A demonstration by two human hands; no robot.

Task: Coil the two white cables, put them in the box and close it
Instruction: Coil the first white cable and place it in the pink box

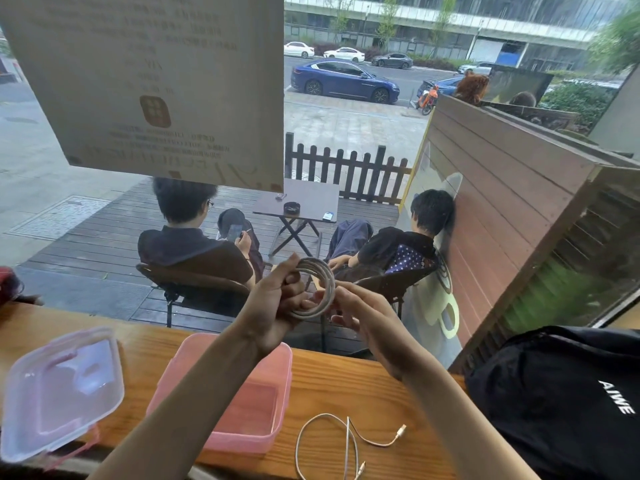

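Both hands up over the counter's far edge w/ one white cable (317, 289) wound in a ring. Left hand (277, 303) fingers curled tight around the coil's left side; right hand (367, 323) pinches its right side, palm hiding the cable end. Second cable (346, 441) lies loose at near edge, partly cut off by frame. Pink box (242, 393) open, looks empty, forearm hides part. Lid (59, 389) lies at left edge of counter (363, 382).

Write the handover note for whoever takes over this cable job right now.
Left hand: gripping the coiled white cable, held up above the wooden counter.
Right hand: fingers pinching the same coil's near side.
Second white cable: loose and uncoiled on the counter, right of the open pink plastic box.
Clear plastic lid: off, lying left of the box.
Done: first cable coiled, or nearly.
Left: box it, coil and box the second, close the lid.
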